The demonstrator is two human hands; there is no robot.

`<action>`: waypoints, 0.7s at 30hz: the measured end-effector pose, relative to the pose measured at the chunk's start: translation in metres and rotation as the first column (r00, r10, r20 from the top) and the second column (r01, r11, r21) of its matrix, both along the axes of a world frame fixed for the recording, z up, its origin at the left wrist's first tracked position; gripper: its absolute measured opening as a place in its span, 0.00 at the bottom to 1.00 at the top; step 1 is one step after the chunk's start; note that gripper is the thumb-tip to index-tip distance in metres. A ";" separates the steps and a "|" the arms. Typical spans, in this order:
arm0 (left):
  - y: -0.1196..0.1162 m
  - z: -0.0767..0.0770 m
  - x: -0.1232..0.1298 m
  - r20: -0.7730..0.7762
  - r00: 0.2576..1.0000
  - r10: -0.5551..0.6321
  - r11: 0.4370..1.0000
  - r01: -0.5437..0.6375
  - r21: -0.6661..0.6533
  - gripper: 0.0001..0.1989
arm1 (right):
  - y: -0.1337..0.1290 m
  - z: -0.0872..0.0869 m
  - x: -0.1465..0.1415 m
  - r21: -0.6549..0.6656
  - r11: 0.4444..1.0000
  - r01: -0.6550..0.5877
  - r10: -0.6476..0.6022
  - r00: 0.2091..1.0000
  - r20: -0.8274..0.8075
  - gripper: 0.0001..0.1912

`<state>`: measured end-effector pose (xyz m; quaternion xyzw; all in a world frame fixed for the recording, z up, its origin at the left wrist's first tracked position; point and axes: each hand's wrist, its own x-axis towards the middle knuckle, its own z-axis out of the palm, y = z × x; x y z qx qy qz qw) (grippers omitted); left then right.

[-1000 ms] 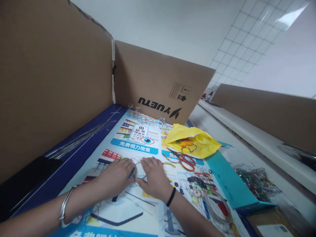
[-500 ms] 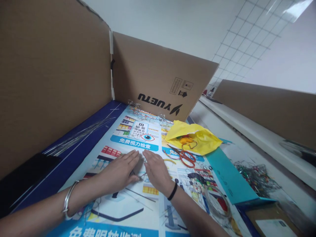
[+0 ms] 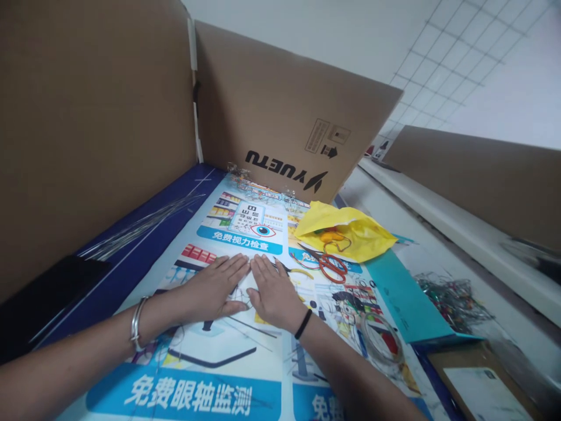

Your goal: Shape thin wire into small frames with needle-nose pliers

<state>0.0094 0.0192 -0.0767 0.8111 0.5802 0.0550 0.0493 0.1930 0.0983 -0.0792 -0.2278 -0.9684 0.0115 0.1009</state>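
Observation:
My left hand (image 3: pixel 214 290) lies flat, palm down, on a printed poster sheet (image 3: pixel 267 389), its fingers together and thumb stretched toward the right. Beside it, fingertips nearly touching, my right hand (image 3: pixel 275 293) is also palm down with its thumb out to the left. Whether anything lies beneath the palms is hidden. A tool with a curved yellow handle (image 3: pixel 302 272) rests by the right fingertips, partly covered. Farther right are scissors (image 3: pixel 333 268) with orange-red handles, at the edge of a yellow pouch (image 3: pixel 368 240) holding something orange. Thin wires (image 3: pixel 249 327) lie near my thumbs.
Cardboard panels (image 3: pixel 263 99) stand at the left and back. A bundle of straight wires (image 3: pixel 140 229) lies on the left. To the right are a wire coil (image 3: pixel 380 345), a teal flap (image 3: pixel 398 298), a tangle of wire pieces (image 3: pixel 453 301) and a brown package (image 3: pixel 477 374).
My hands now lie flatter, and the right thumb has come out to the left side. The view has shifted slightly, showing more of the poster's near end.

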 end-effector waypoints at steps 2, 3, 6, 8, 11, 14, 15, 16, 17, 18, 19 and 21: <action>0.000 0.001 0.000 0.004 1.000 0.003 1.000 -0.003 -0.008 0.41 | 0.001 0.000 0.000 -0.013 1.000 -0.005 0.004 1.000 -0.011 0.31; 0.000 0.002 -0.001 0.009 1.000 0.003 1.000 -0.003 -0.010 0.41 | 0.002 0.001 0.000 -0.026 1.000 -0.009 0.008 1.000 -0.020 0.31; 0.000 0.004 -0.001 0.039 0.999 0.008 1.000 -0.007 -0.023 0.41 | 0.008 0.002 0.001 -0.091 0.995 -0.038 0.031 0.997 -0.076 0.30; -0.001 0.007 -0.001 0.072 0.997 0.014 0.999 -0.011 -0.041 0.42 | 0.012 0.004 0.002 -0.137 0.988 -0.068 0.046 0.987 -0.156 0.27; -0.002 0.014 -0.003 0.114 0.993 0.014 0.997 -0.006 -0.070 0.43 | 0.019 0.007 0.005 -0.172 0.981 -0.087 0.027 0.946 -0.324 0.21; -0.002 0.027 -0.010 0.111 0.994 0.021 0.998 -0.014 -0.059 0.39 | 0.024 0.011 0.009 -0.167 0.984 -0.067 -0.019 0.885 -0.466 0.17; -0.003 0.034 -0.013 0.100 0.995 0.029 0.999 -0.025 -0.044 0.35 | 0.026 0.014 0.010 -0.166 0.985 -0.056 -0.034 0.870 -0.493 0.16; -0.004 0.040 -0.014 0.089 0.995 0.042 0.999 -0.040 -0.025 0.31 | 0.027 0.016 0.012 -0.169 0.985 -0.045 -0.048 0.861 -0.507 0.15; -0.006 0.048 -0.015 0.077 0.995 0.056 0.998 -0.055 -0.017 0.27 | 0.028 0.020 0.014 -0.174 0.984 -0.034 -0.061 0.856 -0.514 0.15; -0.008 0.054 -0.015 0.068 0.995 0.067 0.998 -0.066 -0.012 0.23 | 0.030 0.024 0.016 -0.180 0.983 -0.027 -0.071 0.853 -0.517 0.14; -0.012 0.059 -0.012 0.061 0.996 0.066 0.998 -0.066 -0.012 0.21 | 0.030 0.028 0.018 -0.186 0.982 -0.024 -0.077 0.853 -0.517 0.14; -0.023 0.064 -0.002 0.056 0.998 0.024 1.000 -0.024 -0.013 0.19 | 0.031 0.034 0.023 -0.200 0.979 -0.031 -0.074 0.863 -0.499 0.14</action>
